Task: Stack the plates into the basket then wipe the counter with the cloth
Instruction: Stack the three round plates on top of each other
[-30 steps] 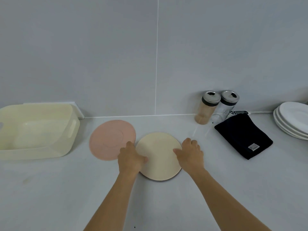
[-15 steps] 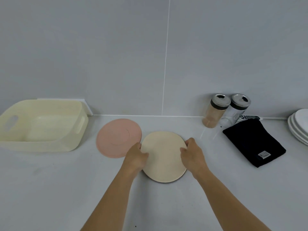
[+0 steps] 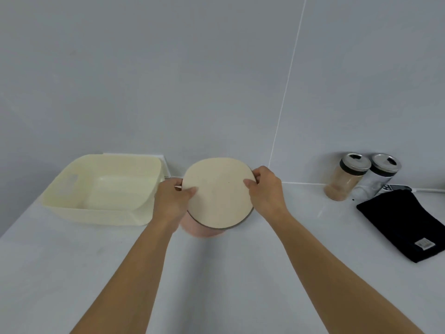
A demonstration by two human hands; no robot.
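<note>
Both hands' grip, left hand [image 3: 172, 203] and right hand [image 3: 265, 191], clasps cream plate [image 3: 218, 191] above pale counter [image 3: 216, 273].

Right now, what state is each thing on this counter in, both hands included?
Round cream plate: lifted, gripped at both edges.
Round pink plate: flat on counter, mostly hidden beneath.
Pale yellow plastic basket: upright, empty.
Folded black cloth: lying untouched.
Two lidded glass jars: upright, closed.
Left hand: gripping plate.
Right hand: gripping plate.
</note>
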